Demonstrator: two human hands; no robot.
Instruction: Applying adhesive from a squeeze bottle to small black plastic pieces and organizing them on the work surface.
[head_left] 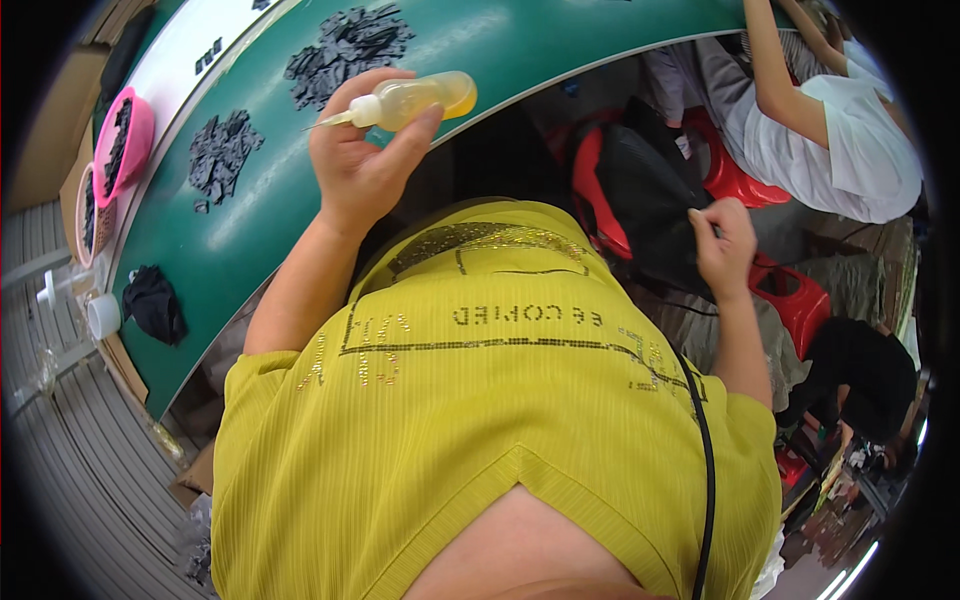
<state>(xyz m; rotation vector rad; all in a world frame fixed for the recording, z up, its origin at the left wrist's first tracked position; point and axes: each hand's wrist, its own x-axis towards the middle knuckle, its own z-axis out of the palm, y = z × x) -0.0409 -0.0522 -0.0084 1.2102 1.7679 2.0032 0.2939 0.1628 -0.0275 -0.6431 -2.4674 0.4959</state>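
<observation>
My left hand [362,170] is closed round a small clear squeeze bottle [425,97] with yellowish liquid inside. The bottle lies nearly level above the edge of the green table, its thin needle tip pointing left. On the right, my right hand [724,245] pinches the edge of a black fabric piece [650,190], which may be a bag. That fabric hangs over a red plastic stool [588,180]. Closest to the left hand on the table is a heap of small dark grey strips [350,52], with a smaller heap [224,155] further left.
A pink basket [128,145] and a paler basket [84,215] hold dark pieces at the table's left edge. Near them are a white cup [103,316] and a crumpled black cloth [153,305]. A person in a white shirt [850,150] sits at the right.
</observation>
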